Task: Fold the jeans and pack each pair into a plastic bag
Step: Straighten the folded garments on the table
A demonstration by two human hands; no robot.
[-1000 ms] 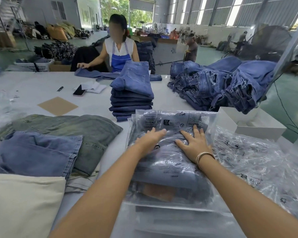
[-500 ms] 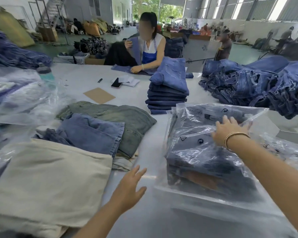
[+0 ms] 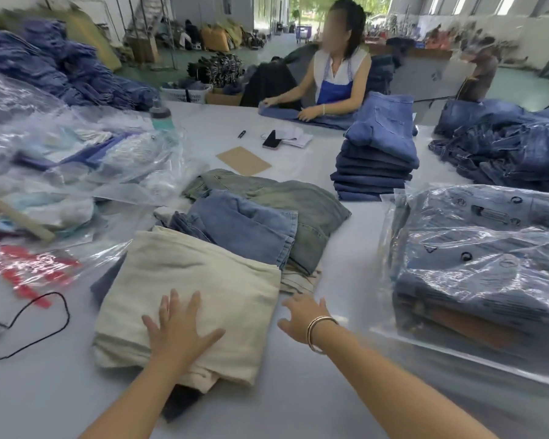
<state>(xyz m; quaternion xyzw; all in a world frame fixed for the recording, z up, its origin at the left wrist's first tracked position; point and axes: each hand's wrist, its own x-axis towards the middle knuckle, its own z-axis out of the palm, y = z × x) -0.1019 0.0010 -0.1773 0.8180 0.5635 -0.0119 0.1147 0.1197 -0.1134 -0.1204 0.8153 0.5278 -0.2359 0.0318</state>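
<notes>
Resting flat on the folded cream jeans (image 3: pixel 184 293), the left hand (image 3: pixel 179 327) has its fingers (image 3: pixel 192 304) spread wide and straight, palm down near the pile's front edge. The right hand (image 3: pixel 301 316), with thin bangles (image 3: pixel 317 332) at the wrist, is above the pale tabletop (image 3: pixel 330 400) just beside the cream jeans' right edge; its fingers are loosely spread and slightly bent, holding nothing, and whether they touch the cloth cannot be told.

Behind the cream pair lie folded light blue jeans (image 3: pixel 244 223), partly overlapped by it, and behind those an olive-green pair (image 3: pixel 298 201). To the right, well apart from both hands, a clear plastic bag (image 3: pixel 476 274) holds folded dark jeans, printed marks visible on its film. Farther back stands a neat stack of folded blue jeans (image 3: pixel 377 156), and a loose heap of denim (image 3: pixel 504 144) fills the far right.

On the left, crumpled clear bags (image 3: pixel 76 166) cover mixed items, with a bottle (image 3: pixel 160 117) standing behind them. A black cable (image 3: pixel 45 315) loops across the tabletop at the near left. Mid-table lie a brown cardboard sheet (image 3: pixel 243 160), a dark phone (image 3: pixel 271 140) and white papers (image 3: pixel 293 136). Across the tabletop a seated person (image 3: pixel 338 77) in a blue apron has both hands on denim.
</notes>
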